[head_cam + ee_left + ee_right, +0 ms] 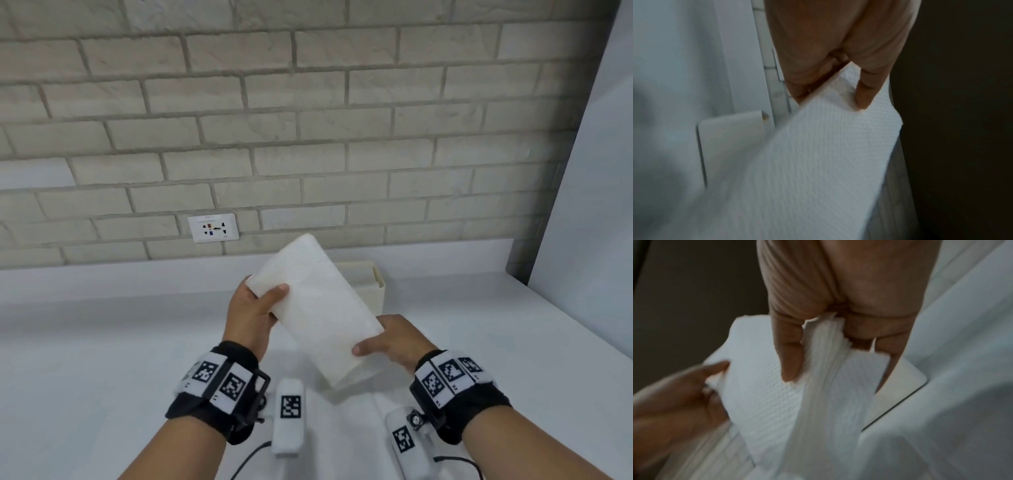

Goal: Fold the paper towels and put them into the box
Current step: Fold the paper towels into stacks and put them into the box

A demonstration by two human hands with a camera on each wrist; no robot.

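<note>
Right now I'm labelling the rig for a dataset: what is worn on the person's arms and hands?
Both hands, left hand and right hand, are bare, forearms unsleeved. Each wrist carries a black wristband with white square-patterned marker tags. A white tagged block hangs under each wrist, and thin black cables trail from them.

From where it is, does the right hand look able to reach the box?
Probably yes: the right hand sits just in front of the box, nothing lying between, though it grips the folded paper towel together with the left hand.
</note>
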